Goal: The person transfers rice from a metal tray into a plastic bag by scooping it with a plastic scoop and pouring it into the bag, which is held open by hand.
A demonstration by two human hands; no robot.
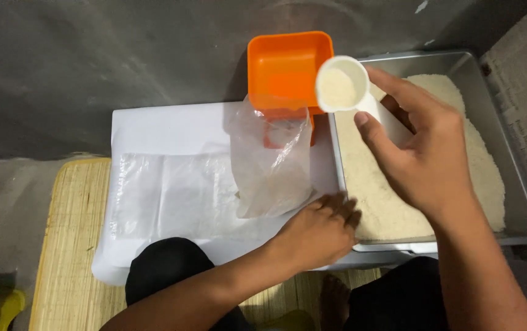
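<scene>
While the small white plastic scoop [341,84], filled with white grain, was gripped by the closed right hand [426,156] over the orange square plastic container [288,70], the limp clear plastic bag [271,162] was steadied by the loosely curled left hand [319,230]. Grain could be spilled beside the rectangular metal tray [509,153] if the scoop were tilted early.

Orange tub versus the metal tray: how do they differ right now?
The orange tub is small, square and looks nearly empty, with only a pale patch on its floor; the metal tray is large, grey and heaped with white grain. The tub sits raised behind a clear bag; the tray lies flat. Both are open-topped.
</scene>
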